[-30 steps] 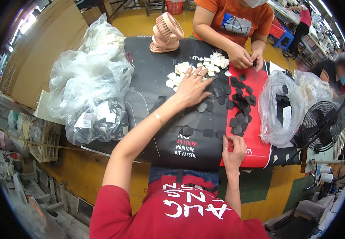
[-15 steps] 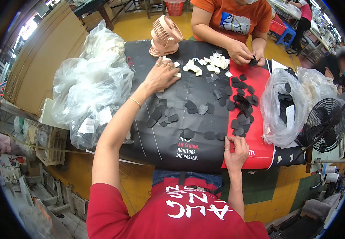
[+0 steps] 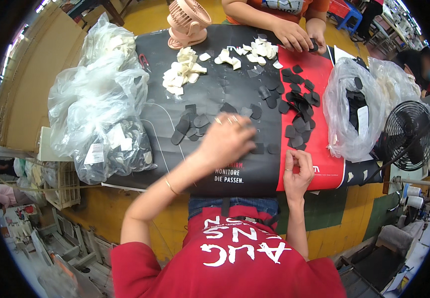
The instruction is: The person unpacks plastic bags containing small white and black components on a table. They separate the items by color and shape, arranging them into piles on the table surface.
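Observation:
My left hand (image 3: 230,137) reaches across the middle of the black table cover (image 3: 185,181), over small dark rounded pieces (image 3: 248,112). Motion blurs its fingers, so its grip cannot be made out. Left of it lies a cluster of similar black pieces (image 3: 193,123). Close to the front edge, my right hand (image 3: 298,174) rests over the red part of the cover with its fingers curled together; anything inside them is hidden. Beyond it a heap of black pieces (image 3: 302,105) lies on the red. Cream-white pieces (image 3: 184,69) are piled beyond my left hand, with more white pieces (image 3: 263,49) to their right.
A pink desk fan (image 3: 187,22) stands at the far edge, near red-handled snips (image 3: 144,62). Plastic bags of pieces (image 3: 98,94) fill the left side; another open bag (image 3: 335,104) and a black fan (image 3: 408,130) are at right. Across the table, a person's hands (image 3: 302,37) hold a black piece.
My left hand has moved from the white pile toward me, over the dark pieces, uncovering the pile. My right hand's fingers have curled in more. The whole view has shifted slightly.

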Action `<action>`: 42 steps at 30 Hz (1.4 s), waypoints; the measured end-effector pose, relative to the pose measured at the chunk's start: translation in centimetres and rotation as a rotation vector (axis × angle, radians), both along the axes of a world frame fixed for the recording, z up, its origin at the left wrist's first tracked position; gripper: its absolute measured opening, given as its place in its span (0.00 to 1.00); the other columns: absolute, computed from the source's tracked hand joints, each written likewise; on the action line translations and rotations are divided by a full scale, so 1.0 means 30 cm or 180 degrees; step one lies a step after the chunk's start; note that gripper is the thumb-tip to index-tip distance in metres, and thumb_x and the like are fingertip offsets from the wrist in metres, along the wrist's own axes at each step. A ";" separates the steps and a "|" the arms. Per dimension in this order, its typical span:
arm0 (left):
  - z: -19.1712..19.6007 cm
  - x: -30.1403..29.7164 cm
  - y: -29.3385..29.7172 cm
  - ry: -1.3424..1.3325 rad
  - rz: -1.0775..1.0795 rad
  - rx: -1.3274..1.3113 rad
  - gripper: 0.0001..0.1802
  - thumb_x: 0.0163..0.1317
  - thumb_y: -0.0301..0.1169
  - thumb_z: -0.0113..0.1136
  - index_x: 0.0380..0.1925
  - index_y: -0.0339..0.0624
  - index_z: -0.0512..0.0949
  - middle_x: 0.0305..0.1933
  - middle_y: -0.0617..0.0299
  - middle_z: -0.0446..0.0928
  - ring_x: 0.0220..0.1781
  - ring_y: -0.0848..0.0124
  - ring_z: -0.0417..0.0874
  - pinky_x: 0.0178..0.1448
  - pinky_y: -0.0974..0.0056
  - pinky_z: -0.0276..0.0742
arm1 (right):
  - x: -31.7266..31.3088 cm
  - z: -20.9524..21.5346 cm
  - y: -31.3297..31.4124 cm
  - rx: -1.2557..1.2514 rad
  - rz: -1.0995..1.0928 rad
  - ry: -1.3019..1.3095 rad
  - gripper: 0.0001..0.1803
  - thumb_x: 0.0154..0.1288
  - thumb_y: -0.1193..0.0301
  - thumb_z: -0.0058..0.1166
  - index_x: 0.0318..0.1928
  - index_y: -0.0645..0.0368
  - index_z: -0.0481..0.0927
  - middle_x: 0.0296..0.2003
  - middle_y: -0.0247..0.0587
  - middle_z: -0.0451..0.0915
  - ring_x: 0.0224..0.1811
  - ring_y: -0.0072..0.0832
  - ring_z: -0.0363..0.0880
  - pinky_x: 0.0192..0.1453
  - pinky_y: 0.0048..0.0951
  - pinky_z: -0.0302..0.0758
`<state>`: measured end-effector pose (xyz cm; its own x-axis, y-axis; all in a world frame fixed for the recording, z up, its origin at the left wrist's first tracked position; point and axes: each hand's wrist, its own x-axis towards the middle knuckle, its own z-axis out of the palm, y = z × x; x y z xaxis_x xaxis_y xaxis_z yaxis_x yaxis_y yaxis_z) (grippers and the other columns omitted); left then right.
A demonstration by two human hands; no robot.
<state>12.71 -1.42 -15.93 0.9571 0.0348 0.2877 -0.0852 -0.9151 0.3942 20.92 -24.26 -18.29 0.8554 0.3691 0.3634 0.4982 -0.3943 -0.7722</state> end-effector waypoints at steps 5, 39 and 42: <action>-0.058 -0.050 -0.133 -0.0229 -0.0042 -0.0030 0.17 0.58 0.39 0.68 0.44 0.42 0.82 0.54 0.57 0.78 0.56 0.59 0.78 0.63 0.53 0.68 | -0.014 0.020 0.035 -0.0824 0.0253 -0.0709 0.10 0.63 0.70 0.64 0.43 0.59 0.84 0.41 0.42 0.79 0.41 0.35 0.78 0.45 0.36 0.73; -0.031 -0.052 -0.185 -0.1093 0.1350 -0.3285 0.11 0.58 0.21 0.68 0.42 0.34 0.85 0.44 0.55 0.82 0.40 0.69 0.85 0.45 0.66 0.80 | -0.025 0.166 0.188 0.0146 0.1449 0.0883 0.13 0.71 0.75 0.55 0.52 0.67 0.82 0.44 0.49 0.83 0.41 0.37 0.84 0.44 0.30 0.78; -0.023 -0.047 -0.172 -0.0968 0.1251 -0.2947 0.12 0.58 0.22 0.68 0.43 0.35 0.85 0.46 0.54 0.82 0.43 0.65 0.86 0.47 0.65 0.81 | -0.026 0.152 0.186 0.0089 0.1262 0.0812 0.11 0.69 0.76 0.57 0.49 0.68 0.83 0.43 0.49 0.84 0.40 0.37 0.85 0.44 0.30 0.79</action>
<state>11.30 -6.60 -16.62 0.7226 0.6564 0.2166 -0.0606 -0.2520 0.9658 20.13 -18.67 -13.72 0.7137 0.6784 0.1744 0.3990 -0.1892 -0.8972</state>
